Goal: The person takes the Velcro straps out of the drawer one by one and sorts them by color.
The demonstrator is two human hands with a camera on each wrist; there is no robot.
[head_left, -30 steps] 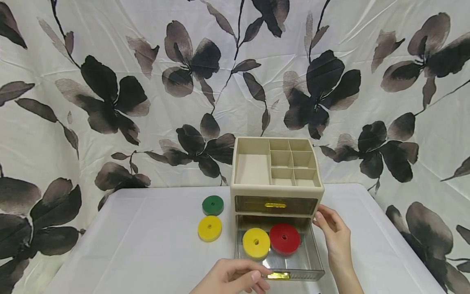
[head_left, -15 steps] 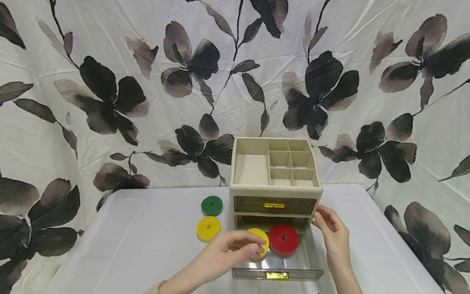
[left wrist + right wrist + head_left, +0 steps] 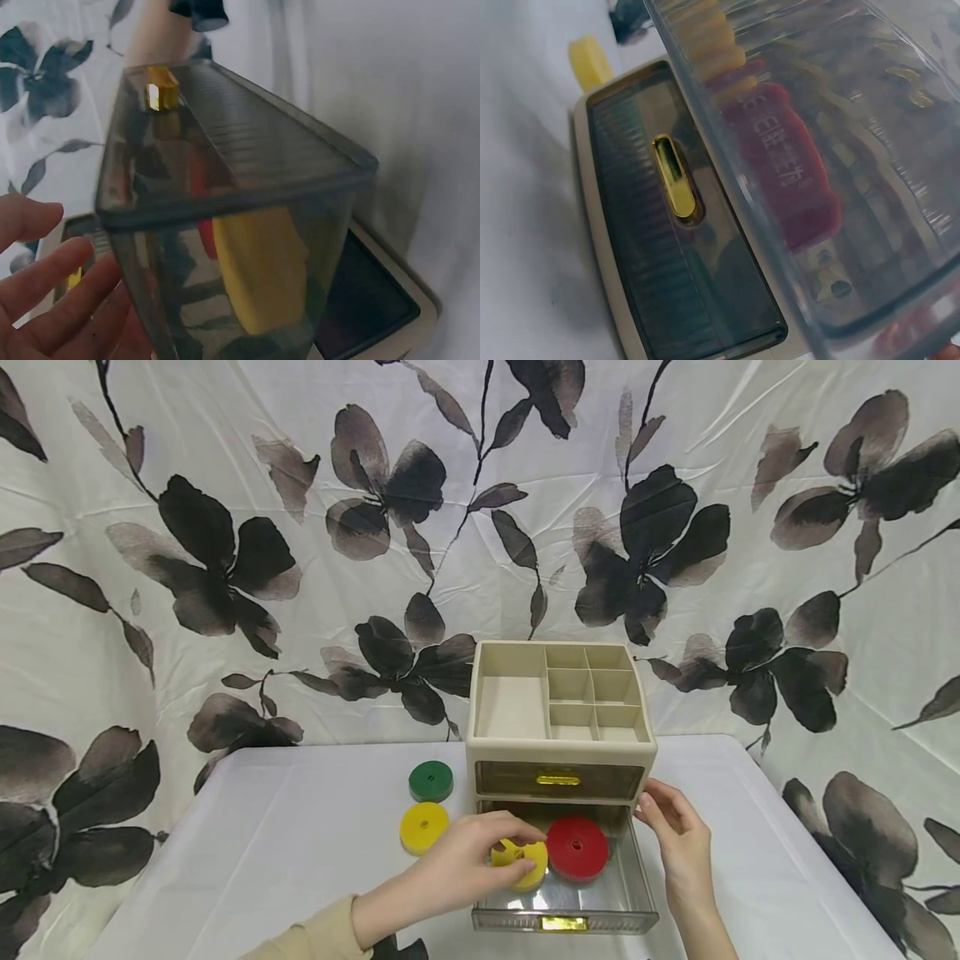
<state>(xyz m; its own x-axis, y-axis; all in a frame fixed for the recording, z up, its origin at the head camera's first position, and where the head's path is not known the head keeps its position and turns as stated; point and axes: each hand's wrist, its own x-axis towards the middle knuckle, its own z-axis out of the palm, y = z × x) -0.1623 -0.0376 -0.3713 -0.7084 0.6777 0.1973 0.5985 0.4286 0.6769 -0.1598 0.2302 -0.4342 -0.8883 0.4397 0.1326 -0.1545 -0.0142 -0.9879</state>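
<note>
My left hand (image 3: 468, 862) hovers over the pulled-out clear drawer (image 3: 517, 920), thumb and fingers spread on either side of a thick yellow disc (image 3: 536, 877) with a hole in its middle. In the left wrist view the yellow disc (image 3: 259, 262) shows through the drawer wall, with the loose fingers (image 3: 60, 289) near the drawer's edge. A larger red disc (image 3: 588, 862) lies beside it; white lettering marks the red disc (image 3: 780, 165) in the right wrist view. My right hand (image 3: 681, 839) touches the right side of the beige drawer organizer (image 3: 562, 748) with relaxed fingertips.
Left of the organizer, a green disc (image 3: 431, 782) and another yellow disc (image 3: 423, 828) lie on the white table (image 3: 300, 827). The upper drawer (image 3: 510, 779) is closed. Compartments (image 3: 512, 706) form the organizer's top. A floral cloth (image 3: 450, 585) hangs behind.
My left hand has left the gold handle of the drawer and moved up and in over the yellow disc inside. The right hand stays at the organizer's side.
</note>
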